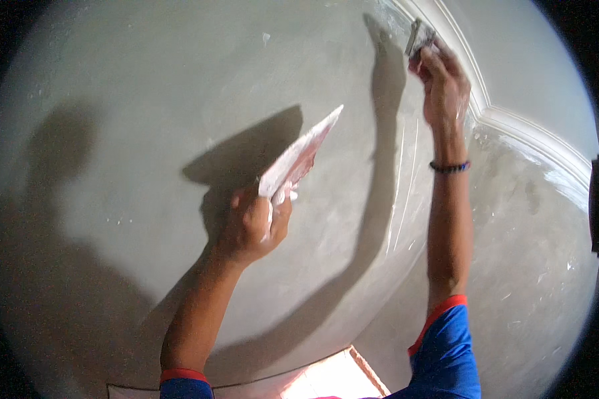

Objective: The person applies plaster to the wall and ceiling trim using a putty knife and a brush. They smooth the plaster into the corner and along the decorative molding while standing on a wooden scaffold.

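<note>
My left hand is closed around the lower end of a flat, pointed plastering blade smeared with white paste. The blade tilts up to the right in front of the grey plaster wall. White paste also clings to the fingers of that hand. High at the upper right, my right hand grips a small putty scraper with grey-white residue on it. The scraper is beside the white cornice moulding, at the top of the wall; whether its edge touches the surface, I cannot tell.
A second grey wall meets the first at a corner on the right, with white patches below the cornice. The pale ceiling lies above. A bright opening shows at the bottom, and a dark object at the right rim.
</note>
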Demonstrator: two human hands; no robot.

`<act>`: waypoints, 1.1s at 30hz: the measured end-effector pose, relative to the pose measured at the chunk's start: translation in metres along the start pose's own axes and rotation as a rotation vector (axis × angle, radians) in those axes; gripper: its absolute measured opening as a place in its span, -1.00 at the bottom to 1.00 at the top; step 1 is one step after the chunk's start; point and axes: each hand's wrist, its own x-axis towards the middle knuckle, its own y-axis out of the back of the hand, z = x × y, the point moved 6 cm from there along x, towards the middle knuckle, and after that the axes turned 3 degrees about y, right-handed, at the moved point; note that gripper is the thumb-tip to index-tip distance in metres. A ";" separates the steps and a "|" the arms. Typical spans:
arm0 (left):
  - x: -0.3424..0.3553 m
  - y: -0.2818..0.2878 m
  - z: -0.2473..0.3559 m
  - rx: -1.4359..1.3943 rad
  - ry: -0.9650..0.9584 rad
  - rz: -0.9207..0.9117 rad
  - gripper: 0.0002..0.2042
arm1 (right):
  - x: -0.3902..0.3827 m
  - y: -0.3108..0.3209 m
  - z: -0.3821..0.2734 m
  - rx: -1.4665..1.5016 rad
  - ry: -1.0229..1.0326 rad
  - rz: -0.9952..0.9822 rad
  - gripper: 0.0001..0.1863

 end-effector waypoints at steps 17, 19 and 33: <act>0.000 0.006 -0.004 -0.065 0.016 0.048 -0.75 | 0.102 -0.036 -0.003 -0.818 0.348 -0.065 -0.73; 0.000 0.007 -0.002 -0.062 0.013 0.042 -0.75 | 0.097 -0.034 -0.007 -0.836 0.428 -0.074 -0.74; 0.025 0.009 0.049 -0.070 -0.008 -0.028 -0.72 | 0.094 0.006 -0.031 -1.117 0.665 -0.104 -0.76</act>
